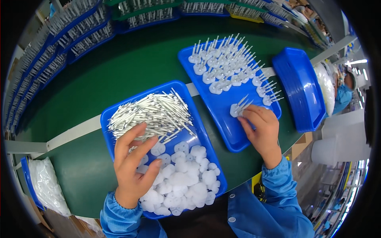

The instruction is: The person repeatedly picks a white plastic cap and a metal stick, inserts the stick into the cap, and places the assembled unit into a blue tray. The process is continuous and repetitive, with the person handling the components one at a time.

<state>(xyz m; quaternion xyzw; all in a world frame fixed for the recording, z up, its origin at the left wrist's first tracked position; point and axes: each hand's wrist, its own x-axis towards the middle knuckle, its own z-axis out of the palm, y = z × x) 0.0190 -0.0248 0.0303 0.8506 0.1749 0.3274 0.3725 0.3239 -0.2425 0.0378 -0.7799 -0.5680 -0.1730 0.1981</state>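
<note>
We are holding our left hand (135, 168) loosely open over the blue parts tray (205, 139), thumb and fingers apart, with nothing visible between them. Our right hand (262, 131) is pinching a pin-fitted white disc (235, 110) between thumb and fingertips, at the near half of the blue assembly tray (226, 129); whether it is touching the tray, we cannot tell. Many disc-and-pin assemblies (228, 65) are already standing across that tray's far half, and loaded trays (204, 14) are lining the back. Plenty is remaining, we are judging: loose white pins (152, 115) and loose scalloped discs (180, 182) are lying heaped in the parts tray.
</note>
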